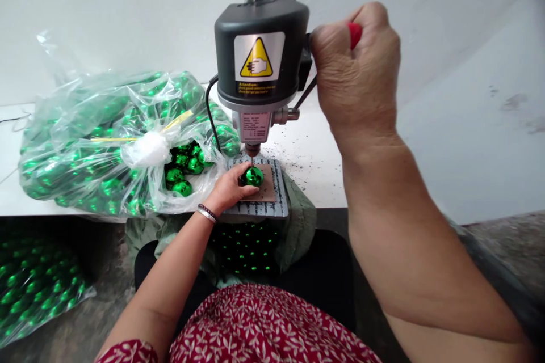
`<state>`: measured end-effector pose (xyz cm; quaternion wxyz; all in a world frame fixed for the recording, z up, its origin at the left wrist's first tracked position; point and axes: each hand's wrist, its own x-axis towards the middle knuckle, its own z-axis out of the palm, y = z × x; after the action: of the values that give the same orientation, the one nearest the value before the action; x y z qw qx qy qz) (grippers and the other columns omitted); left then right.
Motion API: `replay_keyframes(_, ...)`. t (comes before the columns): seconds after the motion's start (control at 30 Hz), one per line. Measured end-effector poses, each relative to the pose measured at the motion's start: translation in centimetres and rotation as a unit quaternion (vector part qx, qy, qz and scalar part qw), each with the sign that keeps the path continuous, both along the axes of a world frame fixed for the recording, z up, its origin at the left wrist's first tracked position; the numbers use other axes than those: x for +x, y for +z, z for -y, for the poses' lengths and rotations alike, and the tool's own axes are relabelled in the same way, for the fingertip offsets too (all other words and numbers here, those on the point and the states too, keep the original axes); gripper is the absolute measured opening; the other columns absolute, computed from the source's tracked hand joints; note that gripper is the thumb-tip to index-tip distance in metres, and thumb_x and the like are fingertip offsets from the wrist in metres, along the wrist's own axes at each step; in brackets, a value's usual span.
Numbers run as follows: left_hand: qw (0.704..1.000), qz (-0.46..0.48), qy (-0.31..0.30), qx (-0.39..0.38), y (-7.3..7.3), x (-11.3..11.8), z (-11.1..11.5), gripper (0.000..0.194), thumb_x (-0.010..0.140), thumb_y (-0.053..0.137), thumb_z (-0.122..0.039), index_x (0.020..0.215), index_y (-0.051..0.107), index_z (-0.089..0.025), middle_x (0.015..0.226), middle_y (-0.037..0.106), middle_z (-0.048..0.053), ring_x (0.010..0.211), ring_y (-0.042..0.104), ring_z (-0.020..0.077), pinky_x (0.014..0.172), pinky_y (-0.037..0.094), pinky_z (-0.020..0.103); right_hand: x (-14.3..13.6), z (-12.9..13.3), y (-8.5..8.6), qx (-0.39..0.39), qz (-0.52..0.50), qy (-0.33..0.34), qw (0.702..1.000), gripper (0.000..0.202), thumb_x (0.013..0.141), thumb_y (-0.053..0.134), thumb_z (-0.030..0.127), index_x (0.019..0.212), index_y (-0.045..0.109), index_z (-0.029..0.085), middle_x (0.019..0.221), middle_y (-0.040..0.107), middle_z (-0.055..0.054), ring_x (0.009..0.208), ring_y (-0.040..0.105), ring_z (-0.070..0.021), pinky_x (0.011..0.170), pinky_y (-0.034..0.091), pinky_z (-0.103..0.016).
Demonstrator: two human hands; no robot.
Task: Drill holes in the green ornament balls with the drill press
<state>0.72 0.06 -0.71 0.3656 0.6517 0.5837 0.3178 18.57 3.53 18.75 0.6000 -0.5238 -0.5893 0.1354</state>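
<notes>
A shiny green ball (255,176) rests on a small brown board (268,190) on the base of a drill press (261,91). My left hand (230,186) pinches this ball between thumb and fingers, under the drill bit (252,160). Whether the bit touches the ball or stops just above it, I cannot tell. Up at the right of the machine, my right hand (357,62) is wrapped round the lever with a red grip (355,35); most of that grip is hidden by the fingers.
Left of the press lies a big clear plastic bag (147,147) of green balls, torn open near my left hand. Another bag (38,283) of balls is at lower left. Dark shavings dot the white table (315,173). Below the table edge, green cloth (298,227) surrounds more balls (249,247).
</notes>
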Motion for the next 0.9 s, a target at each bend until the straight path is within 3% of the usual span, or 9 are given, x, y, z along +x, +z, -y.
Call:
replay_keyframes(0.3,0.999,0.012,0.009,-0.029,0.0,0.4,0.7,0.072,0.076,0.08,-0.029,0.145,0.06,-0.018,0.133,0.073,0.005,0.131,0.063,0.0272,0.116,0.045,0.037,0.1,0.5,-0.3,0.009,0.004,-0.003,1.0,0.035,0.096,0.054,0.02,0.07,0.031,0.021,0.064,0.031,0.009,0.063,0.027,-0.0035,0.067,0.028,-0.025)
replay_keyframes(0.53,1.0,0.024,0.008,-0.011,-1.1,0.3,0.5,0.072,0.075,0.081,-0.029,0.143,0.061,-0.018,0.13,0.073,0.005,0.127,0.064,0.0258,0.114,0.046,0.035,0.7,2.5,-2.4,0.062,0.015,-0.009,0.998,0.022,0.088,0.055,0.014,0.072,0.041,0.017,0.061,0.034,0.011,0.06,0.028,-0.001,0.065,0.025,-0.02)
replay_keyframes(0.73,1.0,0.019,0.005,0.003,-2.1,0.1,0.3,0.069,0.076,0.08,-0.031,0.142,0.062,-0.021,0.123,0.075,0.003,0.124,0.065,0.0264,0.114,0.046,0.036,1.5,4.5,-3.5,0.058,0.104,-0.036,0.992,0.015,0.084,0.055,0.018,0.072,0.046,0.017,0.061,0.039,0.009,0.06,0.032,-0.002,0.066,0.034,-0.021)
replay_keyframes(0.9,1.0,0.019,0.002,0.017,-2.4,0.1,0.4,0.066,0.076,0.079,-0.031,0.14,0.063,-0.022,0.121,0.074,0.003,0.122,0.065,0.026,0.113,0.047,0.036,1.7,5.3,-4.8,0.058,0.118,-0.042,0.99,0.011,0.076,0.051,0.029,0.072,0.047,0.019,0.059,0.045,0.007,0.056,0.036,-0.0052,0.061,0.035,-0.024)
